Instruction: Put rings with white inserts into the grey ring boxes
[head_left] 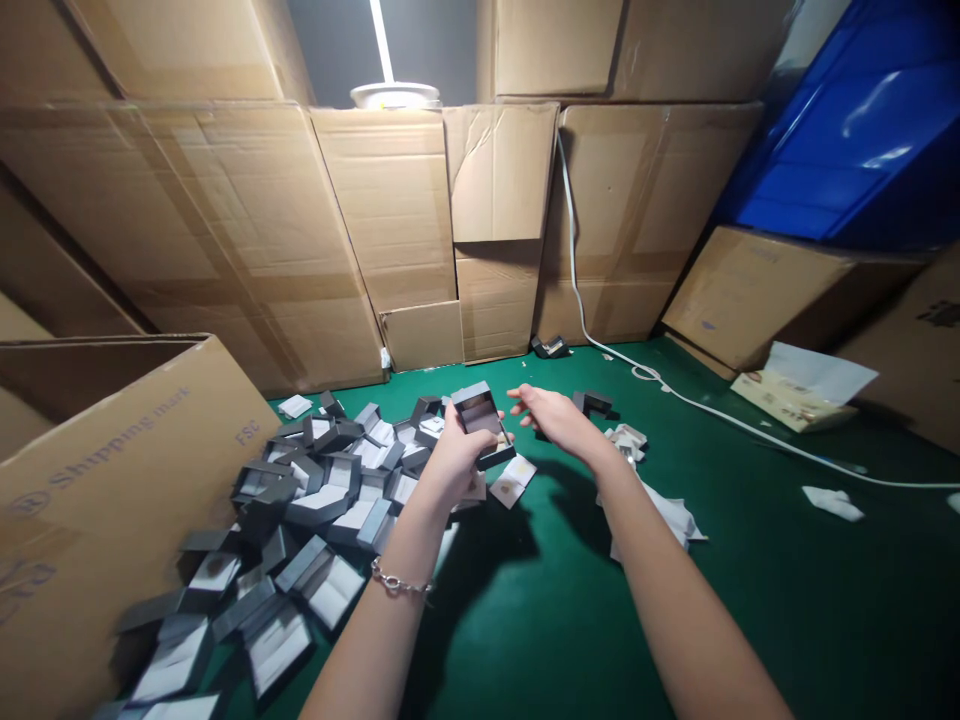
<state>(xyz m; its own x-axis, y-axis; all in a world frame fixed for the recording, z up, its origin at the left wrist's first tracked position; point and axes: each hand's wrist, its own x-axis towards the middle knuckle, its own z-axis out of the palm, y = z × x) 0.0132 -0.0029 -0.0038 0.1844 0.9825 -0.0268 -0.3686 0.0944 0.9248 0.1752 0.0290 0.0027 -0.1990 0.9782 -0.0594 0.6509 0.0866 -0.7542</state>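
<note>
Head view: prob. a handling step, L hand [454,448] gripping an open, dark-grey rectangular box [478,408], held mid-scene above the flat green tabletop [750,580], right of a pile of similar dark-grey boxes w/ whitish insides [326,495]. Next move calls for a steady L grip. R hand [553,414] is empty, fingers loosely bent, near it (looks apart). Box: straight-edged, inside shadowed, material unclear.

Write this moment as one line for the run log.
left hand: holds open dark-grey rectangular box | right hand: beside it, apparently empty | nearby: piled open dark-grey boxes | below: green surface
</note>
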